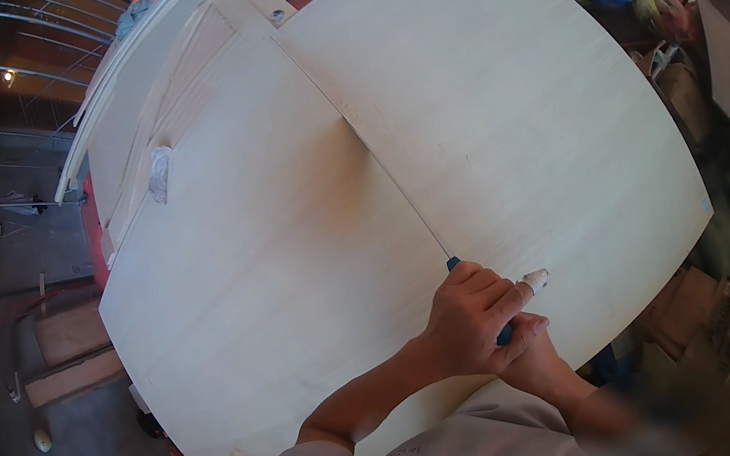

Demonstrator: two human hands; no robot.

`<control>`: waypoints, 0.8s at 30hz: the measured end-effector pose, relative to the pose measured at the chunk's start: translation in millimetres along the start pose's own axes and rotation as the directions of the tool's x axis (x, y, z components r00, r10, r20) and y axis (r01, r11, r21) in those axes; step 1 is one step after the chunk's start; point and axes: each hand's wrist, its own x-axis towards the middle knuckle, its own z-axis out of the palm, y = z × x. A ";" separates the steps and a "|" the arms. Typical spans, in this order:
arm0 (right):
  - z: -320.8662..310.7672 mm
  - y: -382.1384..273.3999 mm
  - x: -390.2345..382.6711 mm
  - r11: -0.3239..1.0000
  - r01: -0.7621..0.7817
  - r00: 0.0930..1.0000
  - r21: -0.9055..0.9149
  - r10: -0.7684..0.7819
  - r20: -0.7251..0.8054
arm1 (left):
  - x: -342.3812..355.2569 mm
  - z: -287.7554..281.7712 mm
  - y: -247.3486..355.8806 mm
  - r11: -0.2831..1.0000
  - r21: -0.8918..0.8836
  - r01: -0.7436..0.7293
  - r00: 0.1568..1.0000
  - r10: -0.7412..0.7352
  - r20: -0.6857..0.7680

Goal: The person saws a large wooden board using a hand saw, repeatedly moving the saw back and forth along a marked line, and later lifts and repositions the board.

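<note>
While my left hand (469,312) wraps its fingers around the upper part of a blue handle (503,336), my right hand (523,351) closes just below, the two touching. The handle is over the near part of a broad, pale board (550,132), right of its middle, slanting away from me and to the left. I judge it light and stiff, probably hard plastic, unlikely to slip or break in a double grip; around its thick middle seems the surest place to hold. The board looks rigid, though its smooth face could scratch or dent.

My fingers cover most of the handle, and I can't make out its lower end. A thin, straight line (399,191) runs from its top far up the board; whether it's a slim shaft or a seam, I can't tell. A whitish tip (536,279) at the end of my left thumb (510,301) may be a wrap or something separate. A brownish patch (343,179) beside the line could be shadow or stain, and my right forearm (590,412) blurs toward the lower edge.
</note>
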 end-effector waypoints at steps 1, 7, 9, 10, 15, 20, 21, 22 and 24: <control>-1.1 0.0 -1.2 0.999 0.041 0.999 -0.005 -0.041 -0.016 | 1.2 1.4 0.0 1.000 -0.005 -0.011 1.000 0.011 -0.016; 17.8 13.2 84.5 0.949 0.308 0.944 0.061 -0.297 -0.144 | 11.9 -17.5 -71.0 0.999 -0.018 0.030 0.999 -0.031 -0.023; 42.3 15.4 197.4 0.954 0.273 0.931 -0.120 -0.294 -0.216 | 22.9 -41.5 -171.3 0.995 0.101 0.019 1.000 -0.019 0.005; 51.2 23.8 253.4 0.964 0.238 0.937 -0.117 -0.259 -0.233 | 29.1 -45.2 -226.9 0.984 0.176 0.042 0.999 -0.038 -0.031; 49.2 9.3 301.9 0.962 0.270 0.928 -0.042 -0.272 -0.256 | 62.2 -63.9 -245.2 0.975 0.167 0.149 0.989 -0.147 -0.025; 46.0 22.5 169.5 0.963 0.270 0.924 -0.011 -0.263 -0.277 | 19.6 -26.5 -146.9 0.981 0.194 -0.019 0.999 0.013 0.034; 39.7 30.0 123.9 0.980 0.193 0.952 -0.057 -0.200 -0.231 | 8.4 -8.9 -114.4 0.977 0.198 -0.083 0.996 0.075 0.049; 33.7 39.0 77.7 0.981 0.171 0.966 -0.092 -0.185 -0.181 | -2.6 8.1 -76.4 0.975 0.191 -0.115 0.993 0.111 0.032; 27.1 53.1 -5.6 0.982 0.186 0.972 -0.019 -0.187 -0.144 | -19.0 30.4 -5.4 0.996 0.047 -0.073 0.995 0.069 0.068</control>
